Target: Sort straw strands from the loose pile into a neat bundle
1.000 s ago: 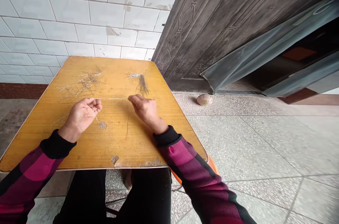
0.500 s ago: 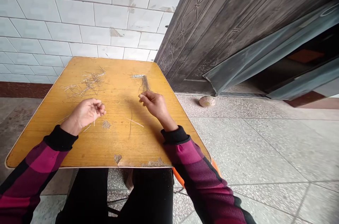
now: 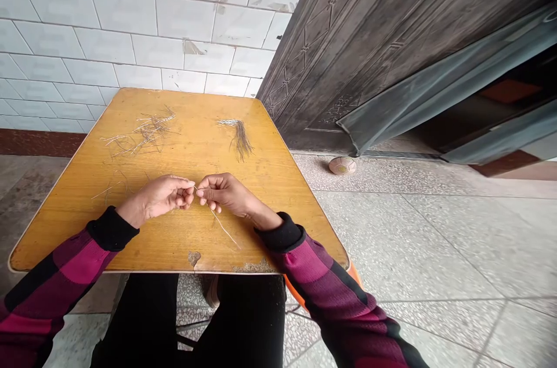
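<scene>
Over the near half of the table, my left hand (image 3: 167, 197) and my right hand (image 3: 221, 194) are almost touching. Both are closed in a pinch, thumb against forefinger. Between the fingertips a short bit of a thin pale strand (image 3: 195, 187) shows; the rest of it is hidden by my fingers. Below my right hand a long pale strand (image 3: 226, 232) slants down towards the table's front edge; I cannot tell whether it is the same piece. Farther back lie a loose tangle of thin dark and pale strands (image 3: 148, 133) and a neat bundle of strands (image 3: 239, 139) with pale ends.
The wooden table (image 3: 195, 107) has chipped spots along its front edge. A few single strands (image 3: 108, 189) lie left of my left hand. A white tiled wall (image 3: 130, 20) stands behind, a dark carved door (image 3: 339, 54) to the right, and a ball (image 3: 342, 165) on the floor.
My right hand has come back from near the bundle, moving left and towards me. My left hand has moved right, and the hands now meet at a strand.
</scene>
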Available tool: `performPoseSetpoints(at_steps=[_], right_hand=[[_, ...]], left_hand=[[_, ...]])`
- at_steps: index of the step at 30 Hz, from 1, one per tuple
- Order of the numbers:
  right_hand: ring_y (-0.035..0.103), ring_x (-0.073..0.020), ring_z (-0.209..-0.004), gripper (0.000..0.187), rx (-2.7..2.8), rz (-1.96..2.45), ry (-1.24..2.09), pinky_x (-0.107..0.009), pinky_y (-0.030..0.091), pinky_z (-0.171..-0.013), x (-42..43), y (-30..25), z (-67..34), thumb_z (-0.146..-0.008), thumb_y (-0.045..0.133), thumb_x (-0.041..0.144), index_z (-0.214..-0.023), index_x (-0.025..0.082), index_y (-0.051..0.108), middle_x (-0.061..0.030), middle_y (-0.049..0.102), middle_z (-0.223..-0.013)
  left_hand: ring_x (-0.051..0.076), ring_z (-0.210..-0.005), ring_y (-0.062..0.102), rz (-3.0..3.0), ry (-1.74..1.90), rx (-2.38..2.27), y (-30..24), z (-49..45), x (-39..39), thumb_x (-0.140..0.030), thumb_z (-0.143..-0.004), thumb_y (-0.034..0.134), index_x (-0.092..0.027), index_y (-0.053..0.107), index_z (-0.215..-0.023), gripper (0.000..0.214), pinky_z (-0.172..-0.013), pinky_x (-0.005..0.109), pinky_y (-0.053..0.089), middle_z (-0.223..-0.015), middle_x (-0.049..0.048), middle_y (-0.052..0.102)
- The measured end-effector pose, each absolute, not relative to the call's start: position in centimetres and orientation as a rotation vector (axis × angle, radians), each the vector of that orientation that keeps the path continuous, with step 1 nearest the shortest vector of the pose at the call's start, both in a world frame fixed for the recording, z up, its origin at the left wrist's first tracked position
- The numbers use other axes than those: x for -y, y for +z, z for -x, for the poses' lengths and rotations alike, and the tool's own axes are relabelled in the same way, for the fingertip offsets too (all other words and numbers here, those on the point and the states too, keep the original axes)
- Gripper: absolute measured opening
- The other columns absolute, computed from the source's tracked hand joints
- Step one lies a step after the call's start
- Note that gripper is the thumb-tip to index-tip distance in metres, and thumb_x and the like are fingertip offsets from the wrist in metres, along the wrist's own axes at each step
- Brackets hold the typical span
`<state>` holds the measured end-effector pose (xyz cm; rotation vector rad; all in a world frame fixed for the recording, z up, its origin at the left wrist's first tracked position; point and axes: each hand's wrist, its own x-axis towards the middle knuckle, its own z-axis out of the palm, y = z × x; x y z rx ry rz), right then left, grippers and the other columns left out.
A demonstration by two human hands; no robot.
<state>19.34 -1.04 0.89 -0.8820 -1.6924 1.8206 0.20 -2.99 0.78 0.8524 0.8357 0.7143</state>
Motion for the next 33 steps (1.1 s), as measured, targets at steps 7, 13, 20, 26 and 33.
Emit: performPoseSetpoints(at_steps=[7, 13, 20, 26, 33], right_hand=[[0.045, -0.0026, -0.043, 0.03, 1.864, 0.876, 1.811, -0.015, 0.038, -0.04, 1.3, 1.6, -19.8, -0.074, 0.073, 0.042, -0.074, 0.014, 0.062, 0.0049, 0.058, -0.058], [0.045, -0.0027, -0.042, 0.027, 1.802, 0.874, 1.828, -0.014, 0.036, -0.038, 1.1, 1.3, -19.9, -0.074, 0.073, 0.038, -0.074, 0.014, 0.062, 0.0049, 0.059, -0.058], [0.048, -0.003, -0.042, 0.031, 1.475, 0.901, 1.867, -0.014, 0.037, -0.036, 0.2, 0.3, -19.8, -0.066, 0.079, 0.038, -0.072, 0.014, 0.061, 0.0019, 0.065, -0.06], [0.052, -0.0034, -0.043, 0.027, 1.325, 0.943, 1.883, -0.014, 0.039, -0.038, 0.1, 0.4, -19.7, -0.067, 0.078, 0.034, -0.074, 0.014, 0.061, 0.002, 0.066, -0.061], [0.058, -0.0048, -0.046, 0.024, 1.316, 0.97, 1.863, -0.014, 0.047, -0.041, -0.1, 0.4, -19.8, -0.067, 0.078, 0.03, -0.074, 0.014, 0.061, 0.0021, 0.066, -0.063]], left_hand=[[0.008, -0.037, 0.036, -0.948, 0.618, -0.899, 1.4, 0.0, 3.1, -0.023, -0.066, 0.06, -0.017, 0.055, -0.044, 0.023, -0.044, 0.024, 0.032, -0.036, -0.0004, 0.044], [0.009, -0.04, 0.042, -0.935, 0.636, -0.885, 1.5, 0.2, 2.9, -0.023, -0.068, 0.062, -0.015, 0.058, -0.047, 0.022, -0.045, 0.023, 0.036, -0.041, 0.0018, 0.051], [0.009, -0.047, 0.047, -0.955, 0.83, -0.943, 1.9, 1.7, 2.6, -0.024, -0.074, 0.067, -0.012, 0.067, -0.067, 0.014, -0.049, 0.023, 0.04, -0.056, 0.0039, 0.06], [0.008, -0.049, 0.048, -1.094, 0.933, -0.996, 2.1, 1.7, 2.7, -0.025, -0.072, 0.07, -0.012, 0.066, -0.064, 0.016, -0.048, 0.021, 0.035, -0.056, 0.003, 0.059], [0.008, -0.05, 0.047, -1.119, 1.005, -1.094, 1.9, 1.4, 2.6, -0.031, -0.072, 0.07, -0.012, 0.064, -0.069, 0.02, -0.05, 0.022, 0.034, -0.057, 0.0004, 0.057]])
